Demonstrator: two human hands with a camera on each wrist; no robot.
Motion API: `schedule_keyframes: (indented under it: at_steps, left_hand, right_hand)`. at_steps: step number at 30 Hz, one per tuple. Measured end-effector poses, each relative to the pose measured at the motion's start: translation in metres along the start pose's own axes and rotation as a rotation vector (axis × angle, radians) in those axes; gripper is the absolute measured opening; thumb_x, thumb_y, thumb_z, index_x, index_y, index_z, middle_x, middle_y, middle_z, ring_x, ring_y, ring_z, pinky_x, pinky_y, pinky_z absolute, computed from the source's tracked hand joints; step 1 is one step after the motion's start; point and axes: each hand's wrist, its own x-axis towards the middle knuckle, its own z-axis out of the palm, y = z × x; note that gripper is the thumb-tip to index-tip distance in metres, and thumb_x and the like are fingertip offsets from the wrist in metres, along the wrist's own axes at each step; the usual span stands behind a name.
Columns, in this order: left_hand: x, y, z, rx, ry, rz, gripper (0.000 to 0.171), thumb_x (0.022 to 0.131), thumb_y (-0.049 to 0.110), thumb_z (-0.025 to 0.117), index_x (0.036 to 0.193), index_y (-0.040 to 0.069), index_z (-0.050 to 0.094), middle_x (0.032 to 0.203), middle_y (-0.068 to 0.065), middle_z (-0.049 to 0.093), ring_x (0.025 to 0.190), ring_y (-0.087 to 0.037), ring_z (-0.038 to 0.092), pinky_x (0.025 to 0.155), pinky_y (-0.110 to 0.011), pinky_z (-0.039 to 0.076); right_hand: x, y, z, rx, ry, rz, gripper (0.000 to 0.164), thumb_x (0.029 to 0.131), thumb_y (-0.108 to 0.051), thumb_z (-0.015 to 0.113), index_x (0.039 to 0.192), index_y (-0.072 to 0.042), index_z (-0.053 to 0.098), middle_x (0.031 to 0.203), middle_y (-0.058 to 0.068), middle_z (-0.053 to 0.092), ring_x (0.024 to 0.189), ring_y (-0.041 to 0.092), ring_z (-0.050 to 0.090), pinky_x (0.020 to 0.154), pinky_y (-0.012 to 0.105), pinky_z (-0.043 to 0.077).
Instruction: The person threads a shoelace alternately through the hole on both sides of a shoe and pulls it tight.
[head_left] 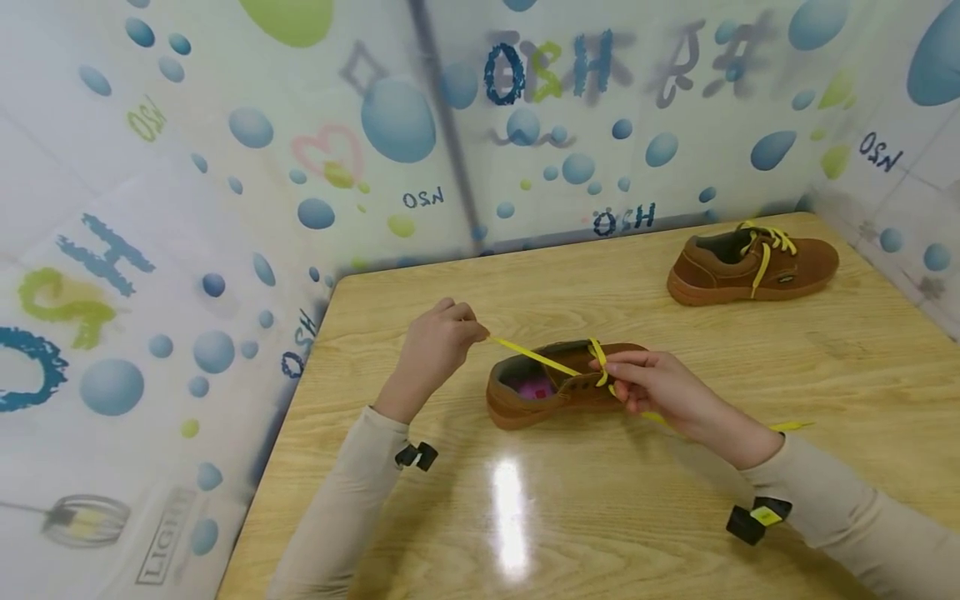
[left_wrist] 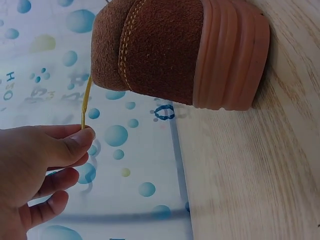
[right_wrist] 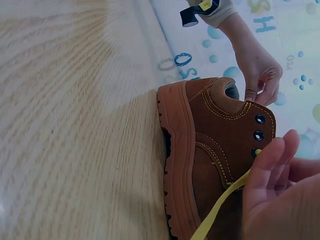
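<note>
A brown suede shoe (head_left: 517,412) with a yellow shoelace (head_left: 538,357) stands upright on the wooden table, heel toward the left. My left hand (head_left: 438,346) pinches one lace end between thumb and forefinger, up and left of the heel. In the left wrist view the lace (left_wrist: 87,102) runs taut from those fingers to behind the shoe's collar. Over the eyelets, my right hand (head_left: 667,392) pinches the lace at the front of the opening. Upper eyelets (right_wrist: 259,127) show no lace in the right wrist view. The right fingertips partly hide the lacing.
A matching brown shoe (head_left: 708,275) with yellow laces stands at the back right of the table (head_left: 600,517). Another lace end (head_left: 791,426) lies on the tabletop beyond my right wrist. Printed wall sheets (head_left: 525,167) border the table at the back and sides.
</note>
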Motion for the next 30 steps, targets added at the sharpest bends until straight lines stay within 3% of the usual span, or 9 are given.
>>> schedule_keyframes:
  at_steps: [5, 7, 13, 19, 26, 30]
  left_hand:
    - [-0.003, -0.004, -0.001, -0.018, 0.008, -0.019, 0.008, 0.083, 0.012, 0.079, 0.087, 0.019, 0.081, 0.084, 0.001, 0.07, 0.073, -0.015, 0.057, 0.062, -0.025, 0.053]
    - [-0.004, -0.005, -0.001, -0.023, 0.011, -0.027, 0.008, 0.083, 0.012, 0.079, 0.086, 0.018, 0.081, 0.083, 0.001, 0.07, 0.073, -0.015, 0.057, 0.062, -0.025, 0.053]
    - [-0.006, -0.009, 0.0, -0.02, 0.044, -0.026, 0.006, 0.083, 0.012, 0.079, 0.085, 0.018, 0.081, 0.083, 0.001, 0.071, 0.072, -0.016, 0.057, 0.062, -0.025, 0.053]
    - [-0.008, -0.014, 0.003, -0.018, 0.038, -0.01, 0.005, 0.085, 0.014, 0.078, 0.082, 0.016, 0.081, 0.082, 0.001, 0.071, 0.072, -0.016, 0.055, 0.062, -0.026, 0.053]
    - [-0.016, -0.034, 0.001, -0.033, 0.037, 0.002, 0.01, 0.087, 0.006, 0.074, 0.083, 0.013, 0.08, 0.083, 0.0, 0.071, 0.076, -0.019, 0.056, 0.067, -0.029, 0.054]
    - [-0.024, -0.042, -0.004, -0.028, 0.076, -0.011, 0.009, 0.085, 0.007, 0.076, 0.079, 0.013, 0.079, 0.082, 0.0, 0.072, 0.076, -0.019, 0.055, 0.066, -0.029, 0.054]
  right_hand:
    - [-0.001, 0.0, -0.001, 0.017, 0.008, 0.012, 0.023, 0.103, -0.027, 0.053, 0.117, -0.012, 0.064, 0.064, -0.01, 0.058, 0.053, 0.005, 0.052, 0.054, 0.023, 0.048]
    - [-0.001, 0.0, 0.0, -0.009, 0.016, 0.007, 0.024, 0.103, -0.028, 0.054, 0.116, -0.01, 0.063, 0.064, -0.01, 0.058, 0.053, 0.005, 0.053, 0.055, 0.023, 0.049]
    - [0.001, 0.005, -0.002, -0.179, 0.002, -0.062, 0.04, 0.104, -0.02, 0.051, 0.132, 0.008, 0.053, 0.07, -0.006, 0.061, 0.056, 0.006, 0.057, 0.058, 0.026, 0.054]
    - [0.005, 0.014, -0.008, -0.236, -0.024, -0.107, 0.032, 0.1, -0.015, 0.057, 0.122, 0.008, 0.056, 0.074, -0.003, 0.063, 0.061, 0.008, 0.06, 0.06, 0.029, 0.057]
    - [0.013, 0.008, -0.012, -0.293, -0.002, -0.025, 0.032, 0.097, -0.018, 0.062, 0.118, 0.007, 0.061, 0.068, -0.002, 0.056, 0.055, 0.008, 0.054, 0.056, 0.027, 0.053]
    - [0.015, 0.004, -0.013, -0.297, -0.004, 0.004, 0.023, 0.096, -0.019, 0.063, 0.105, 0.002, 0.064, 0.063, -0.003, 0.054, 0.05, 0.007, 0.05, 0.053, 0.028, 0.051]
